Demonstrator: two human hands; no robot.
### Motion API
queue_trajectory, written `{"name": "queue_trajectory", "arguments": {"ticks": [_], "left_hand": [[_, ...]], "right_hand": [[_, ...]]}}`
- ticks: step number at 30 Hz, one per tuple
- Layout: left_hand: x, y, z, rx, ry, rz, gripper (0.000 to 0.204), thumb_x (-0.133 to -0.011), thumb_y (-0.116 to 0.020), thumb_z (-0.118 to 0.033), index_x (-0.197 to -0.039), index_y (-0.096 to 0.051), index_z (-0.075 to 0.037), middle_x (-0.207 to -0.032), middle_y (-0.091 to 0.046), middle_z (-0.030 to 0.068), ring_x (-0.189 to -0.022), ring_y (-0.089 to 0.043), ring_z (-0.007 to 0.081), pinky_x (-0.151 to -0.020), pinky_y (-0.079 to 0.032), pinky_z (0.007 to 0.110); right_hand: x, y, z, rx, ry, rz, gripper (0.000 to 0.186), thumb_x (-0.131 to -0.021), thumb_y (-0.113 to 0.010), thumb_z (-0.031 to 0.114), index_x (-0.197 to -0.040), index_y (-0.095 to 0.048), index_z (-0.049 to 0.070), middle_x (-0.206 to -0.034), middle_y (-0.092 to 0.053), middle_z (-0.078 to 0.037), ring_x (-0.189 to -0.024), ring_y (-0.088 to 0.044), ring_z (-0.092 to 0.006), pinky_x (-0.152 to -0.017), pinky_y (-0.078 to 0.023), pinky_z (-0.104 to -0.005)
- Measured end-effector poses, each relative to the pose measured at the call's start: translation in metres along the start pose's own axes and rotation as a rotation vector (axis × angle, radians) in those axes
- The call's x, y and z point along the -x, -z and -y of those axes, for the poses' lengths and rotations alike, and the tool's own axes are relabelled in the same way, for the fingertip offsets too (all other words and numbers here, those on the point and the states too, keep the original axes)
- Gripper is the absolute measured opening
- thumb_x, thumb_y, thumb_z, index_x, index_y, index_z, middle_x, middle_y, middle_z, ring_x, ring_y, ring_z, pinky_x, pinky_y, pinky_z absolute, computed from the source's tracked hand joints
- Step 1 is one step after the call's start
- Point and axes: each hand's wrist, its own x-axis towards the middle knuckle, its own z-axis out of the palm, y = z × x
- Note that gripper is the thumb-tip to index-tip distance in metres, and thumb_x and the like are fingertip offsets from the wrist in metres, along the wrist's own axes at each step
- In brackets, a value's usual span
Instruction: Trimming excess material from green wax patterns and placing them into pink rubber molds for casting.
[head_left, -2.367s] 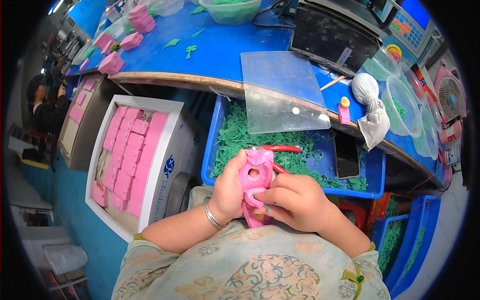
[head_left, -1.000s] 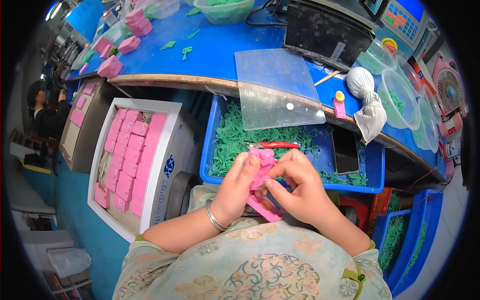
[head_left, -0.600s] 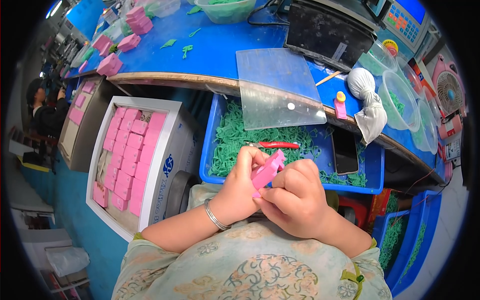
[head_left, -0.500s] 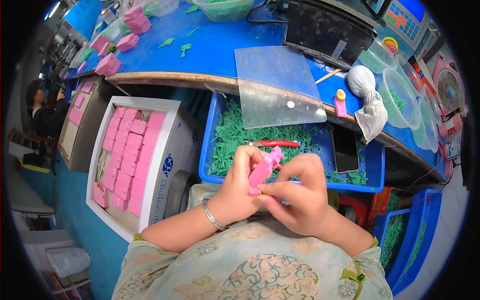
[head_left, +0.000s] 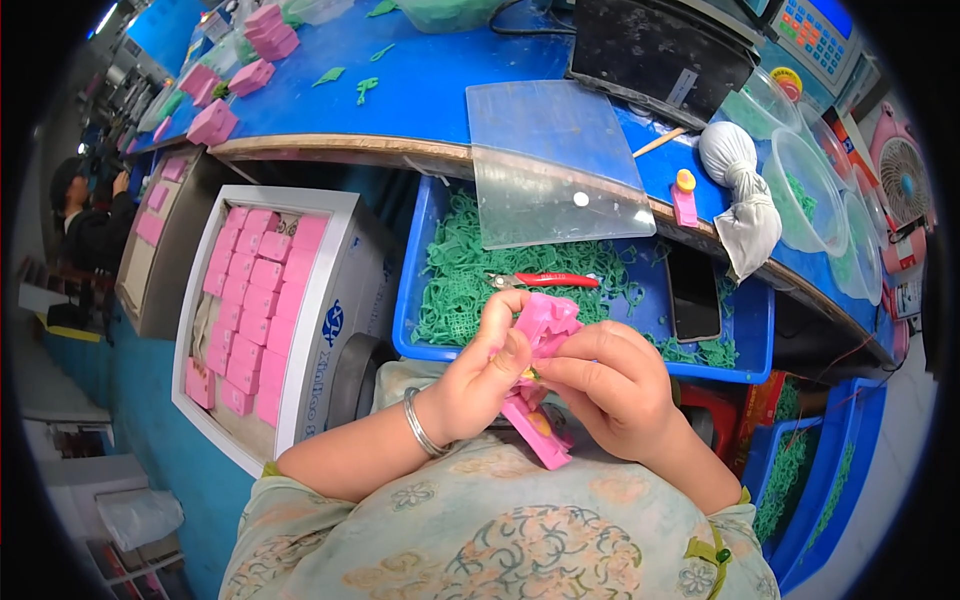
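In front of my chest, both hands hold a pink rubbery mould that is spread apart. Its lower flap hangs down toward my lap, and patches of yellow show inside. My left hand wears a bangle and grips the mould from the left, thumb on top. The fingers of my right hand are pinched together at the mould's opened middle, next to a small yellow-green bit. What exactly lies between those fingertips is hidden. Just beyond the hands, red-handled nippers lie on green scraps.
A blue tray holds green scraps and a dark phone. A clear sheet overhangs the tray from the blue table. At left stands a white foam box of pink blocks. A tied white cloth bundle sits right.
The pink mould, closed and held upright before, is now spread open, its lower flap hanging down and yellow showing inside. My right hand has shifted slightly right.
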Motion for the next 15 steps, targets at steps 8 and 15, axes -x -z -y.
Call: {"name": "queue_trajectory", "arguments": {"ticks": [8,15], "left_hand": [[0.0007,0.0003,0.0018,0.062,0.068,0.017,0.054,-0.092,-0.034,-0.049,-0.125,-0.022,-0.008,-0.098,-0.049,0.0056,-0.071,-0.050,0.0084,-0.061,-0.045,0.022],[0.0005,0.0021,0.0029,0.106,0.069,0.042,0.054,-0.092,-0.034,-0.048,-0.127,-0.022,-0.008,-0.105,-0.047,0.0049,-0.076,-0.050,0.0085,-0.067,-0.045,0.024]], "right_hand": [[0.0038,0.0020,-0.0013,0.036,-0.004,-0.027,0.030,-0.055,-0.065,0.002,-0.085,-0.061,0.000,-0.083,-0.060,-0.010,-0.068,-0.057,-0.0261,-0.058,-0.048,-0.0333],[0.0046,0.0040,-0.0017,0.032,-0.016,-0.020,0.030,-0.054,-0.064,0.000,-0.085,-0.061,0.000,-0.083,-0.060,-0.010,-0.070,-0.058,-0.0264,-0.060,-0.049,-0.0337]]}}
